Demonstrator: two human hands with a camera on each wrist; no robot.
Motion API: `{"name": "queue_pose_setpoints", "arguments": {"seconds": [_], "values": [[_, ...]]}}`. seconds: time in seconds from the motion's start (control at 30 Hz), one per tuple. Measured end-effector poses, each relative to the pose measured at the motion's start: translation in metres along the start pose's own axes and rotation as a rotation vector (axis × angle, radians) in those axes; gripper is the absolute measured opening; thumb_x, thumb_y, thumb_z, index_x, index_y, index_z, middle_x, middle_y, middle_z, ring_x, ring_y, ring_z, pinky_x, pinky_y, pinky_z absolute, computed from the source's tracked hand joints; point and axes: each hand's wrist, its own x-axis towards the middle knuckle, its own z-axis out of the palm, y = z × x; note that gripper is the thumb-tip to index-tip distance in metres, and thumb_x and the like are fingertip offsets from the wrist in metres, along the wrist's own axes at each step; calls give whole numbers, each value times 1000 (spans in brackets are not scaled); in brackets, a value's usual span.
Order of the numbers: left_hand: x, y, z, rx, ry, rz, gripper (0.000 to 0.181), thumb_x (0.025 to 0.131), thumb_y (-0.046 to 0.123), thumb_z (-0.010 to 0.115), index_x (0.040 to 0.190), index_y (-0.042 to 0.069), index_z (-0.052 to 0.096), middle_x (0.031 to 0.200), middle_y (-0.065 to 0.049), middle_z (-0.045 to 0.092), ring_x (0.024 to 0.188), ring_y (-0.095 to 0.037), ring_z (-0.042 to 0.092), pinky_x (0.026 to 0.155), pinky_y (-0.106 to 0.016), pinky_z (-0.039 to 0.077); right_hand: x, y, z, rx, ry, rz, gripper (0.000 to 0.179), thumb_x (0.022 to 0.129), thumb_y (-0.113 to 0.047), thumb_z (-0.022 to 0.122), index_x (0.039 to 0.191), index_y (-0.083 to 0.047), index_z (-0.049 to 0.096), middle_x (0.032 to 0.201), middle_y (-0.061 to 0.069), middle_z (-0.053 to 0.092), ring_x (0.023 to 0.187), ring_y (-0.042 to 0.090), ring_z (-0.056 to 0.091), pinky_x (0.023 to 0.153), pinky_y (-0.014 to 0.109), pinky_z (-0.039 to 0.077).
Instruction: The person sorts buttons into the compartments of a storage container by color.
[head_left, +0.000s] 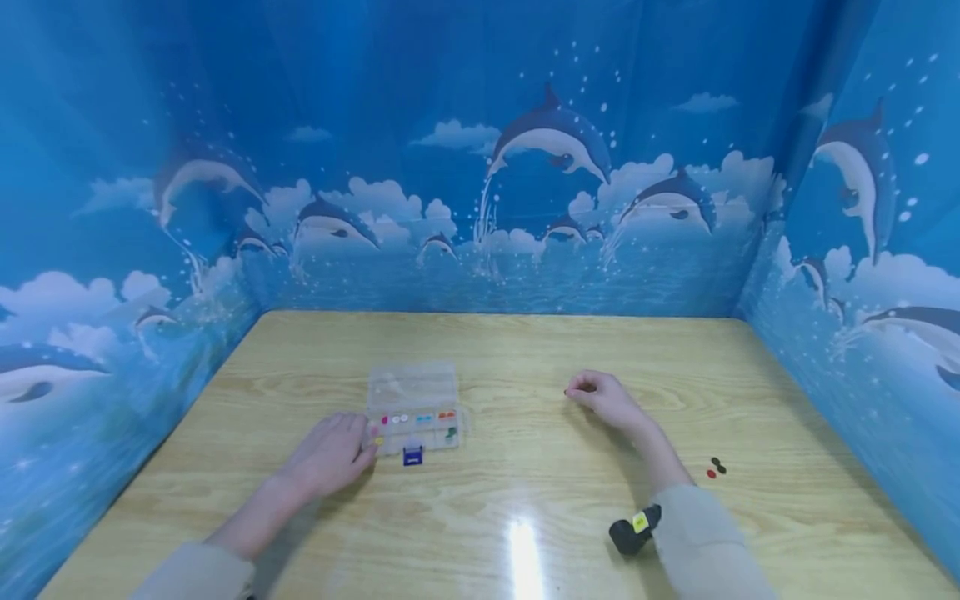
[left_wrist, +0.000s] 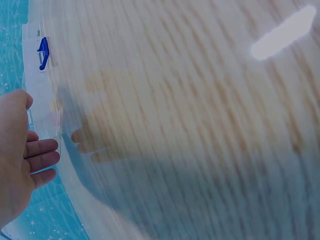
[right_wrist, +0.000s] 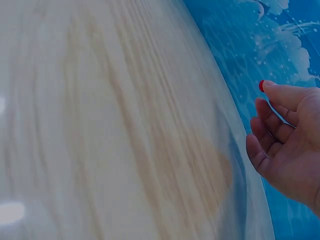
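A clear plastic compartment box (head_left: 430,442) stands on the table with its transparent lid (head_left: 412,385) tipped back and a blue latch (head_left: 413,456) at its front. Small coloured buttons lie in its compartments, among them white, blue, orange, green and yellow ones. My left hand (head_left: 337,450) rests at the box's left end, its fingers fairly straight and close to the wall, as the left wrist view also shows. Off to the right of the box, my right hand (head_left: 606,400) is raised over the table. Its thumb and forefinger pinch a small red button (right_wrist: 261,86).
On the table (head_left: 525,467) at the right lie a red button (head_left: 711,473) and two dark buttons (head_left: 718,466). A black device with a yellow label (head_left: 636,531) sits at the right sleeve. Blue dolphin-print curtains (head_left: 420,275) border the table's back and sides.
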Motion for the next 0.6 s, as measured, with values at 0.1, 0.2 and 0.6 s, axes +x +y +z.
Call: {"name": "queue_pose_setpoints", "arguments": {"seconds": [0.1, 0.2, 0.6], "values": [[0, 0, 0, -3, 2, 2, 18, 88, 24, 56, 82, 9, 48, 74, -2, 46, 78, -23, 51, 79, -42, 45, 4, -7, 9, 9, -14, -9, 12, 91, -13, 58, 94, -1, 59, 88, 7, 57, 74, 20, 47, 61, 30, 42], [1, 0, -1, -4, -10, -7, 19, 89, 24, 55, 84, 8, 49, 75, -2, 46, 78, -23, 51, 79, -43, 45, 8, -13, 18, -6, -26, -46, 11, 91, -12, 59, 93, -1, 60, 90, 7, 58, 81, 20, 51, 66, 30, 43], [0, 1, -4, -7, -35, -22, 20, 90, 25, 54, 89, 5, 51, 80, -5, 51, 84, -27, 54, 81, -45, 46, 18, -33, 48, 16, -65, -94, 8, 90, -9, 59, 92, -1, 61, 89, 6, 59, 86, 19, 53, 70, 29, 45]]}}
